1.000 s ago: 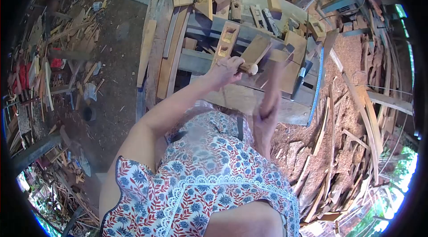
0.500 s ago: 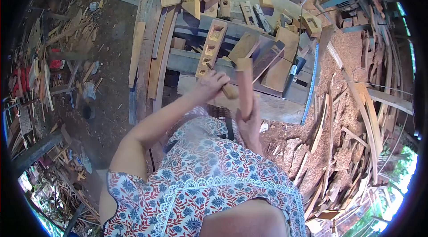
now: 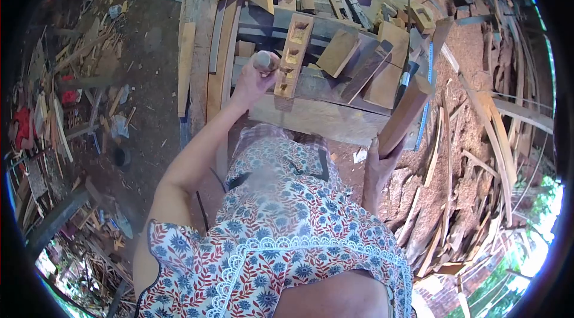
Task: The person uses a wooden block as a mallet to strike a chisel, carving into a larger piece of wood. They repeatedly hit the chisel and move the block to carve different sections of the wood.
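Observation:
My left hand [image 3: 254, 85] is wrapped round a chisel [image 3: 263, 60], whose round handle end faces up at the camera; its blade is hidden. Just right of that hand lies a long wooden block [image 3: 292, 54] with several rectangular holes cut along it and chips inside them. My right hand [image 3: 380, 165], off to the right near the bench's front edge, grips a thick squared wooden mallet [image 3: 406, 116] by its lower end. The mallet is tilted, its top leaning right. Both hands are apart from each other.
The wooden workbench [image 3: 335, 124] carries loose blocks, among them a flat block [image 3: 339, 53] and a dark slanted piece [image 3: 368, 73]. A blue measuring strip [image 3: 426, 97] runs along its right edge. Wood shavings [image 3: 460, 97] and long offcuts cover the right floor.
My left hand has moved up and left with the chisel, off the holed block's near end. My right hand has swung the mallet right, away from the chisel.

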A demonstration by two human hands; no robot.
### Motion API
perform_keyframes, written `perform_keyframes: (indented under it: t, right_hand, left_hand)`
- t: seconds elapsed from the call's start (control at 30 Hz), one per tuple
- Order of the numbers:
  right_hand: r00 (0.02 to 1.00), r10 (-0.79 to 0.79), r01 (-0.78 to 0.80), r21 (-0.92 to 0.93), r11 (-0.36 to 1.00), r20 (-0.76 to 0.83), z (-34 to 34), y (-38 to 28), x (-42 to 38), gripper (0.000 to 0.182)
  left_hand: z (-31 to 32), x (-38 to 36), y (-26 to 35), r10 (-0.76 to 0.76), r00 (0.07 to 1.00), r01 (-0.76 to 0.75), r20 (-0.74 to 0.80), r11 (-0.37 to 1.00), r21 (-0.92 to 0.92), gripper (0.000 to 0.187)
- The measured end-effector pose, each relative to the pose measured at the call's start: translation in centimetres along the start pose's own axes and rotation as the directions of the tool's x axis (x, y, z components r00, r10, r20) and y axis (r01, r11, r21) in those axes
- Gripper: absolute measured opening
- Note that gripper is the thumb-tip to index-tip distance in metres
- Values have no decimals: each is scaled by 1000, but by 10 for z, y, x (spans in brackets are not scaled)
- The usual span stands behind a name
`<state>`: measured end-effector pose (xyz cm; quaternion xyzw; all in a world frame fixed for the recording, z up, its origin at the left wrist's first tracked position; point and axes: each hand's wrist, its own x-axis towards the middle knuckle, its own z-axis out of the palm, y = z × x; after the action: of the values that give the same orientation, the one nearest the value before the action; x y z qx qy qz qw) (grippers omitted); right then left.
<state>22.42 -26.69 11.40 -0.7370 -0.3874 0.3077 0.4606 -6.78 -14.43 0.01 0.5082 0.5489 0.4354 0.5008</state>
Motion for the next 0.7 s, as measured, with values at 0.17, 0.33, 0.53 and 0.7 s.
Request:
perform_keyframes:
  t: [0.17, 0.33, 0.53, 0.7]
  right_hand:
    - [999, 8, -10, -61, 998, -37, 6, 4, -25, 78]
    - [993, -113, 110, -114, 987, -23, 4, -4, -36, 78]
    - [993, -113, 116, -143, 983, 33, 4, 1, -26, 79]
    - [970, -221, 235, -181, 955, 97, 17, -20, -12, 78]
  left_hand:
    - [-5, 9, 27, 159, 958, -222, 239, 938, 265, 32]
    - [-3, 20, 36, 146, 908, -285, 394, 903, 322, 29]
    - [-1, 24, 38, 147, 896, -293, 418, 904, 310, 27]
    - [1, 22, 28, 225, 881, -351, 417, 900, 257, 34]
